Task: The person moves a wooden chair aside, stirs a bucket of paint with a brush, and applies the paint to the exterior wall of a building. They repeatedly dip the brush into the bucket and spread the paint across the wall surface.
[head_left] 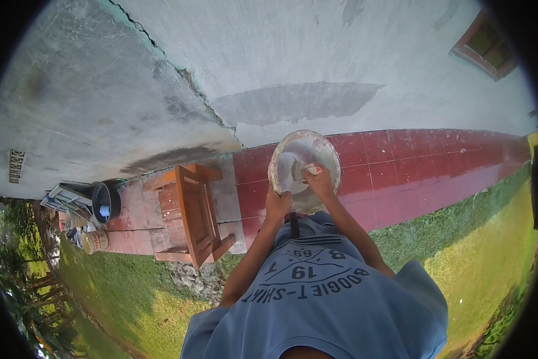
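Note:
A round, pale basin [274, 160] with a stained, blotchy rim is in front of my body, above the red tiles. Whitish liquid [287, 164] lies in the bottom of it. My left hand [277, 207] is closed on the near left part of the rim. My right hand [320, 182] reaches over the basin, fingers wrapped round a small whitish object with reddish marks [312, 169], possibly a cup. Its lower part and exact kind are hard to make out.
A wooden bench or table frame [188, 215] stands to the left. Beyond it are a black tub [105, 202] and a paint bucket [94, 242]. The grey-white wall [293, 60] has a long crack and a darker patch. Grass [460, 239] borders the red tiled walkway [388, 173].

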`<state>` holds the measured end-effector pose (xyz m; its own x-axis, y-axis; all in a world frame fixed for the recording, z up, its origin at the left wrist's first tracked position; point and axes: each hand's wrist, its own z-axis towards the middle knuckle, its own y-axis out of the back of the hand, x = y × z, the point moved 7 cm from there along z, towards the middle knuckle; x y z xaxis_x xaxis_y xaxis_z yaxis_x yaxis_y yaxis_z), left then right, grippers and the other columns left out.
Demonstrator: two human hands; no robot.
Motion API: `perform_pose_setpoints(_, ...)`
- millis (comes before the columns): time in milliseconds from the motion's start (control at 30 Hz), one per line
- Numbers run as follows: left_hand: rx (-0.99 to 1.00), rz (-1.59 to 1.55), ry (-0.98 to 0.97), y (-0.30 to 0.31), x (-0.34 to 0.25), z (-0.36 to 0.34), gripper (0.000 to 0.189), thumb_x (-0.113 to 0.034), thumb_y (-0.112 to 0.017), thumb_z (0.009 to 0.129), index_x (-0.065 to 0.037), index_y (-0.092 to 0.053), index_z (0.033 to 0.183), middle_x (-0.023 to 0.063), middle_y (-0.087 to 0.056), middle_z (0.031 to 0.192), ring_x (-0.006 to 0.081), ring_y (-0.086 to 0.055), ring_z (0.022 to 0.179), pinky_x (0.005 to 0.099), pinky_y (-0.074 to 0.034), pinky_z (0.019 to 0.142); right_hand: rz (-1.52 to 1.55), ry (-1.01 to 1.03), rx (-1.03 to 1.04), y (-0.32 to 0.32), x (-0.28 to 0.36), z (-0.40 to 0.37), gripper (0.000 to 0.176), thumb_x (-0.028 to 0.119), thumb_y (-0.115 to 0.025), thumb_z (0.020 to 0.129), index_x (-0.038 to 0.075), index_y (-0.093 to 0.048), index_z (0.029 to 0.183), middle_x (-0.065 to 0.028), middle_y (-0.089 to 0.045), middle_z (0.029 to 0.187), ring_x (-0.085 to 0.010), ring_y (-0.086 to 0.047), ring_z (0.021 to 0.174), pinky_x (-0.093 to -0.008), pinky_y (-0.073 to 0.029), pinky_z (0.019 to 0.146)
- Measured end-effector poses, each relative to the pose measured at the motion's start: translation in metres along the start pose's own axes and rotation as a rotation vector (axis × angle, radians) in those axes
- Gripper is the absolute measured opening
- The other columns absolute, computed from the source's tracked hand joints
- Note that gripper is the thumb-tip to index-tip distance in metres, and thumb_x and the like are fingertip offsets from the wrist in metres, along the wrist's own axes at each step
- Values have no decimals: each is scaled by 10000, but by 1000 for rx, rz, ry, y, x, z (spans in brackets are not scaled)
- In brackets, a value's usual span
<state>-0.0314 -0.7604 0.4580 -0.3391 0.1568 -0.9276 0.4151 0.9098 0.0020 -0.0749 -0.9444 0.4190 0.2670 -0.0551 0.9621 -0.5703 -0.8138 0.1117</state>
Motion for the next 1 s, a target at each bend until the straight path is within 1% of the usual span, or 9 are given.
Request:
perform_pose_setpoints(167,-49,-105,8,-25,-3,0,596,37,-554,787,7,-469,1376,139,-635,1176,226,-637,1053,334,-508,892,502,-210,0,35,-9,10,273,165,-628,923,-14,-638,1129,-150,-687,983,-233,-710,754,-338,-628,664)
perform_pose_setpoints(267,-109,-98,-3,-35,-4,-2,611,9,-581,790,-4,-472,1392,146,-652,1169,226,-644,1042,332,-497,889,751,-316,125,39,-5,13,318,209,-608,935,-30,-616,1144,-171,-680,1012,-252,-712,807,-364,-633,727)
perform_pose_setpoints(367,-172,-57,-29,-39,-4,-2,592,37,-555,787,15,-467,1372,142,-635,1172,226,-632,1057,335,-504,900,864,-255,94,52,4,16,332,225,-565,968,-42,-608,1161,-165,-683,982,-254,-718,837,-370,-634,755)
perform_pose_setpoints(467,-230,-67,-37,-37,-8,-5,564,62,-529,787,34,-464,1347,136,-618,1167,223,-623,1059,338,-515,898,533,-245,14,70,8,22,332,224,-563,969,-42,-616,1160,-180,-687,996,-268,-717,868,-380,-620,803)
perform_pose_setpoints(633,-263,-229,43,-9,30,-3,533,52,-532,798,25,-475,1328,122,-620,1128,210,-640,983,337,-533,844,588,-362,244,64,10,22,323,181,-573,959,-41,-616,1190,-195,-695,1054,-250,-720,875,-341,-602,782)
perform_pose_setpoints(800,-373,-232,25,36,48,12,458,42,-539,801,41,-523,1259,110,-634,1027,201,-660,839,341,-568,695,607,-479,462,31,-5,18,368,178,-542,965,-13,-593,1275,-166,-693,1142,-198,-703,900,-285,-537,723)
perform_pose_setpoints(833,-368,-223,25,50,56,20,458,42,-539,801,41,-523,1259,110,-634,1027,201,-660,839,341,-568,695,686,-590,497,19,-15,12,392,188,-540,964,-1,-576,1305,-150,-686,1164,-188,-688,910,-285,-509,721)
perform_pose_setpoints(900,-296,-148,178,82,95,40,606,78,-523,790,9,-438,1386,147,-602,1203,256,-637,1043,361,-549,854,778,-703,527,-5,-31,3,417,198,-538,962,12,-558,1335,-134,-679,1187,-177,-674,920,-285,-481,720)
perform_pose_setpoints(1000,-287,-105,376,132,140,74,603,49,-543,790,2,-445,1383,142,-605,1171,255,-636,1033,362,-547,857,845,-797,539,-48,-42,-9,456,213,-550,973,-18,-524,1365,-113,-664,1178,-166,-658,838,-252,-479,638)
